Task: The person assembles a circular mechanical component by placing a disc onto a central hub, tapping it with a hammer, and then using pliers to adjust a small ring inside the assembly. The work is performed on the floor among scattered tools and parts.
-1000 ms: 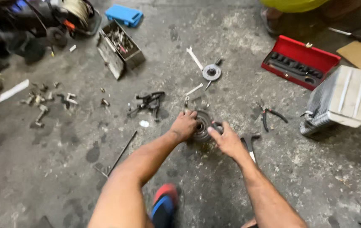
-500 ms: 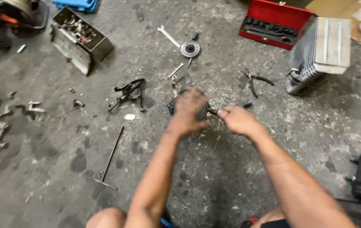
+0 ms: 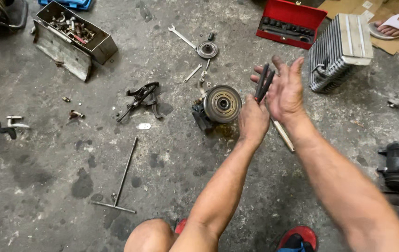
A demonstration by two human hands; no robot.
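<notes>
Stained grey concrete floor — left hand (image 3: 252,120) clamps dark pliers (image 3: 263,83) beside a round ridged metal pulley (image 3: 222,103); right hand (image 3: 285,89) spread open.

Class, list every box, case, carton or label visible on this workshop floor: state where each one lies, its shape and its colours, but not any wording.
Red plastic socket case: top centre-right, open, rectangular, dark sockets inside.
Grey metal parts box: top left, open, rectangular, filled with small hardware.
Blue plastic case: top edge, left, flat, mostly cut off.
Flattened brown cardboard: top right corner, under a sandalled foot.
Labels or screens: none legible in view.
</notes>
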